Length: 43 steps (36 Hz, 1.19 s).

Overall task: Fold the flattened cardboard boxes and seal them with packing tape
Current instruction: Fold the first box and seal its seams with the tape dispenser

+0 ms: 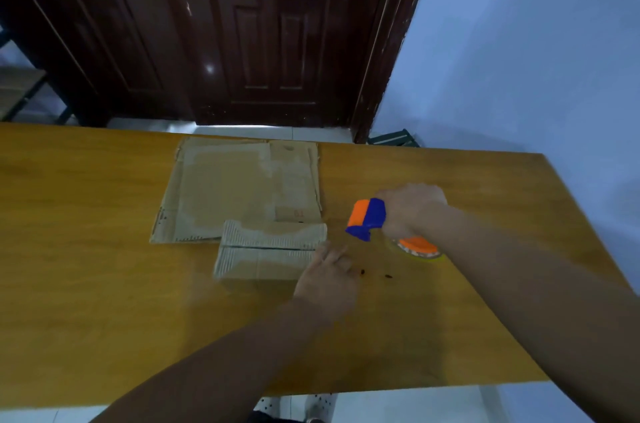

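Far left, past the bench (pixel 104 284) edge: part of a slatted wooden rack (pixel 17 90) on the floor. Behind the bench: a dark brown panelled door (pixel 263 34), then a pale blue wall (pixel 536 58) to the right.

On the yellow-brown bench top, left of centre: a stack of flattened cardboard boxes (pixel 239 190), lying flat, far edge close to the bench's back edge. Just in front of it and overlapping its near edge: a smaller flattened cardboard box (pixel 266 252), corrugated ribs showing, blurred.

Left hand (pixel 329 280) at the right end of the smaller box, fingers touching its edge, loosely curled; gripping or only resting, cannot tell.

Two small dark specks (pixel 363 272) on the bench, just right of that hand.

Further right: right hand (pixel 408 211) wrapped around the handle of an orange and blue tape dispenser (pixel 367 218), closed firmly on it. Dispenser apart from both cardboard pieces, its tape roll (pixel 419 247) below the wrist, low over the bench; touching the surface or not, unclear.
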Each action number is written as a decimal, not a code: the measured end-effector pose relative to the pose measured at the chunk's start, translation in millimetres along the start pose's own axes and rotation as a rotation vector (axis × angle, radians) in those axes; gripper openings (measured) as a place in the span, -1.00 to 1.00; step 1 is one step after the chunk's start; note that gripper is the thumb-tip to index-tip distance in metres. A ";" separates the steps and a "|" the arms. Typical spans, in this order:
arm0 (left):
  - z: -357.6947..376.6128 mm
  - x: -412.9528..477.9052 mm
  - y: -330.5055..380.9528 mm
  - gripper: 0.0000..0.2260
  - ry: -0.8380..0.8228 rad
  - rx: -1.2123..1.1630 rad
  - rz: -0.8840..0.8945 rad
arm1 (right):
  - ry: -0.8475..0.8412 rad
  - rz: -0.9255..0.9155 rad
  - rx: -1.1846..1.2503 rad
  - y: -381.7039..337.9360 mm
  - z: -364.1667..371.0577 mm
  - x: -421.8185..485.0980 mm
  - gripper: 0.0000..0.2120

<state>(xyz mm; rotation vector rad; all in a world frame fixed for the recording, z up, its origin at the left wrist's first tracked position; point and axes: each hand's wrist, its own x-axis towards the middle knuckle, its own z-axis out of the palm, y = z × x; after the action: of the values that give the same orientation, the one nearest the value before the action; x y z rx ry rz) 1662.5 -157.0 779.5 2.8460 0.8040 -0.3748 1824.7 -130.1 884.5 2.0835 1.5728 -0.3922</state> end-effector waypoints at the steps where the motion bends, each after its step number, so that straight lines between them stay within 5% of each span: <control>1: -2.3 -1.1 4.9 -0.72 0.057 -0.189 -0.058 | -0.030 0.004 0.063 2.7 -5.3 0.8 -0.63; 4: -18.0 0.1 19.1 -0.72 0.126 -0.788 -0.272 | -0.116 -0.002 0.242 8.6 -22.6 1.7 -0.56; 9: -41.6 11.9 28.3 -0.75 0.263 -1.214 -0.483 | -0.087 -0.032 0.463 11.7 -41.2 -0.4 -0.50; 15: -62.1 18.9 7.3 -0.71 0.027 -2.416 -0.938 | -0.054 -0.058 0.655 15.3 -51.3 -0.2 -0.53; 20: -56.8 21.5 -16.8 -0.43 0.179 -2.884 -0.834 | -0.055 -0.092 0.709 14.6 -52.0 -2.2 -0.60; 23: -60.6 20.5 -29.3 -0.38 0.211 -2.848 -0.806 | -0.065 -0.135 0.714 11.6 -50.0 -2.3 -0.55; 29: -60.1 16.9 -40.1 -0.92 0.294 -2.588 -0.903 | -0.050 -0.268 0.640 6.8 -43.5 -5.9 -0.44; 34: -48.9 9.8 -50.9 -0.89 0.443 -2.386 -0.914 | 0.020 -0.322 0.540 -1.6 -28.3 -10.9 -0.29; 43: -33.8 -3.2 -75.4 -0.83 0.408 -2.154 -0.930 | 0.030 -0.343 0.451 -24.7 -0.7 -12.3 -0.23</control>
<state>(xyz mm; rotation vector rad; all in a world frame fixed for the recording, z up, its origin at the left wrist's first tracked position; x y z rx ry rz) 1626.4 -87.5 806.3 0.4566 1.2344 0.6610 1797.5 -134.5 886.1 2.1319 2.0128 -0.9129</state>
